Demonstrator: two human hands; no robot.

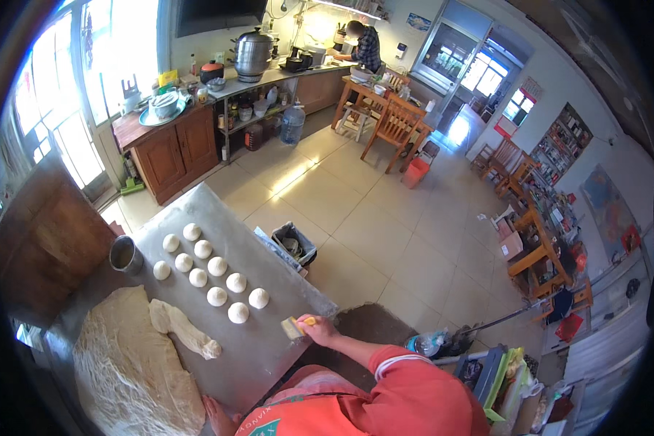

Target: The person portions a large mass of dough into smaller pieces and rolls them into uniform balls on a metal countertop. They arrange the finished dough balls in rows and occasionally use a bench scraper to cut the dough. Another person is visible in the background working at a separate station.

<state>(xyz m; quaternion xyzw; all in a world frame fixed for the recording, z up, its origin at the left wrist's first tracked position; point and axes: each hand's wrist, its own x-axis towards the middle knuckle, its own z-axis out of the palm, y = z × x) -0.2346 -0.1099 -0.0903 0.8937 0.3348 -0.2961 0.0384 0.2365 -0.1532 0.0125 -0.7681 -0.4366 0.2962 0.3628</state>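
Note:
My right hand point(319, 330) grips the yellow handle of a flat brush point(292, 328), whose bristles touch the metal worktop point(305, 298) near its front right edge. Several round dough balls point(217, 266) lie in loose rows on the worktop, left of the brush. A large sheet of dough point(136, 365) covers the worktop's left side, with a thick dough strip point(185, 328) beside it. At the bottom, my left hand point(218, 415) rests against the sheet's lower right edge; its fingers are partly out of sight, so its grip is unclear.
A metal cup point(125, 256) stands at the worktop's left, near a brown wooden board point(54, 234). Beyond the far edge is a lined bin point(294, 242). A plastic bottle point(428, 343) is right of my arm. Another person point(366, 48) stands at the far counter.

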